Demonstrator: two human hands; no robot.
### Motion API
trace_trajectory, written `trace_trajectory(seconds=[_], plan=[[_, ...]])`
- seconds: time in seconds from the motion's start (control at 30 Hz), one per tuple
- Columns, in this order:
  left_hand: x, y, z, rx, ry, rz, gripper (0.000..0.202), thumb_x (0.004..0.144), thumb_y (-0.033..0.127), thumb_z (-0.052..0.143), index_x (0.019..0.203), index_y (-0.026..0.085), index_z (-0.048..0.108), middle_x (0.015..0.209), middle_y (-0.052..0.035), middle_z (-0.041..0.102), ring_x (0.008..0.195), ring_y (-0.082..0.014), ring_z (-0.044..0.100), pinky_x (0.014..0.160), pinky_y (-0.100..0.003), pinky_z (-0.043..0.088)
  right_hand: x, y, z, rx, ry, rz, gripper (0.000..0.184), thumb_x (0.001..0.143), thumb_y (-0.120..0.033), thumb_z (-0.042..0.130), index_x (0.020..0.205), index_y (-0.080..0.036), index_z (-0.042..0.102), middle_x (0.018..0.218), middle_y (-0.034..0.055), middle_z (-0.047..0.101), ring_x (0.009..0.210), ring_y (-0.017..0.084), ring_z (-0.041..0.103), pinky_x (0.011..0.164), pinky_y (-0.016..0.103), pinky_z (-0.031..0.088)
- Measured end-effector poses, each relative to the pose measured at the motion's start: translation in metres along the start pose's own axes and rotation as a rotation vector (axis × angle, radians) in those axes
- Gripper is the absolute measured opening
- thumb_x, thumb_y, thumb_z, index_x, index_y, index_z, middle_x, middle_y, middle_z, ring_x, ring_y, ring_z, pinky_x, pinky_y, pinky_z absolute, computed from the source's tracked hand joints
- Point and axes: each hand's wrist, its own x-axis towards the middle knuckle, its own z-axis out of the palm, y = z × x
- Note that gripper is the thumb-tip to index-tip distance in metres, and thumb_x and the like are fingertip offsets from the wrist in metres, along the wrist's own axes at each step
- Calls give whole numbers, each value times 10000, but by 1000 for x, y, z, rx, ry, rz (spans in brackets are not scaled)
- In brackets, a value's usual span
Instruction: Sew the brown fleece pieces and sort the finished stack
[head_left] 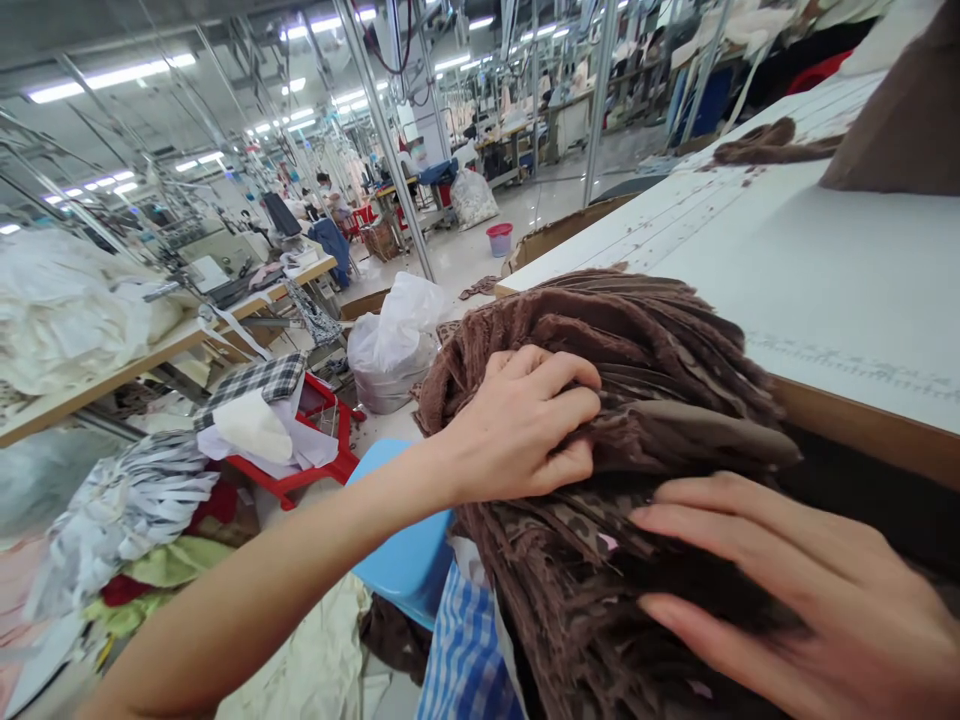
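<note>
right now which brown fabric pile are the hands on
The layered stack at the table's near edge, under left hand and right hand; the small heap and corner pile lie farther back, untouched.

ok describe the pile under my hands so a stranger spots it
At the near edge of the long white table, a thick brown fabric stack spills over, left hand gripping its top, right hand flat below. Unlike the brown scraps farther along, it is many frayed layers.
</note>
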Motion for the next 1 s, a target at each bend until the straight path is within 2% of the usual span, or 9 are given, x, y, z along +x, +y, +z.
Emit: trace_trajectory(seconds=[0.07, 0.17, 0.27, 0.33, 0.43, 0.53, 0.73, 0.83, 1.0], plan=[[0, 0, -1, -49, 8, -6, 175, 892, 202, 448, 955, 159, 606, 1131, -85, 633, 949, -222, 483, 818, -384, 351, -5, 2, -2, 9, -47, -61, 83, 951, -279, 561, 981, -238, 626, 899, -5, 687, 765, 123, 675, 737, 206, 552], [-1, 0, -5, -141, 5, -9, 253, 863, 116, 435, 1026, 181, 618, 1144, -65, 618, 955, -204, 492, 837, -371, 356, -3, 4, 0, 18, -35, -23, 98, 978, -207, 501, 933, -217, 588, 884, 3, 660, 749, 100, 662, 753, 173, 539], [-1, -1, -11, -148, -51, 23, 306, 831, 89, 421, 847, 225, 694, 1227, -58, 600, 1035, -234, 483, 851, -401, 342, 6, 3, 3, 12, -8, 20, 79, 980, -207, 505, 945, -211, 576, 889, -4, 642, 751, 90, 652, 778, 161, 524], [-1, -3, -17, -159, -111, 40, 307, 813, 109, 445, 777, 229, 725, 1276, -67, 591, 1090, -256, 480, 868, -422, 341, 14, 2, 6, -1, 9, 44, 76, 981, -197, 502, 942, -205, 567, 875, -5, 631, 749, 90, 643, 774, 166, 516], [-1, -5, -22, -187, -168, 71, 238, 841, 250, 525, 871, 218, 759, 1307, -105, 590, 1107, -270, 497, 882, -432, 358, 23, 0, 10, -17, 23, 58, 83, 984, -186, 497, 928, -199, 556, 852, -5, 618, 741, 94, 629, 757, 182, 509], [-1, -6, -20, -168, -122, 77, 277, 884, 400, 573, 850, 202, 763, 1305, -121, 604, 1105, -279, 507, 869, -435, 366, 22, 0, 10, -34, 51, 51, 52, 970, -150, 519, 953, -184, 554, 876, 9, 605, 772, 96, 616, 785, 186, 497], [0, -8, -14, -201, -99, 44, 238, 897, 302, 564, 799, 190, 751, 1304, -92, 628, 1118, -253, 529, 895, -422, 379, 9, -2, 6, -28, -53, -120, 125, 970, -250, 536, 1066, -189, 588, 1038, 60, 579, 880, 133, 608, 755, 234, 508], [1, -9, -14, -205, -110, 27, 238, 887, 290, 554, 785, 194, 747, 1302, -87, 629, 1105, -247, 541, 890, -419, 385, 17, -4, 8, 16, -69, -75, 118, 962, -121, 495, 989, -193, 584, 962, 36, 565, 810, 105, 585, 712, 213, 487], [0, -11, -15, -207, -87, 46, 263, 891, 272, 525, 795, 191, 756, 1295, -97, 632, 1100, -253, 549, 876, -422, 393, 33, -7, 13, 67, -27, 8, 98, 970, -128, 491, 960, -198, 559, 917, 14, 544, 769, 85, 571, 685, 192, 470]])
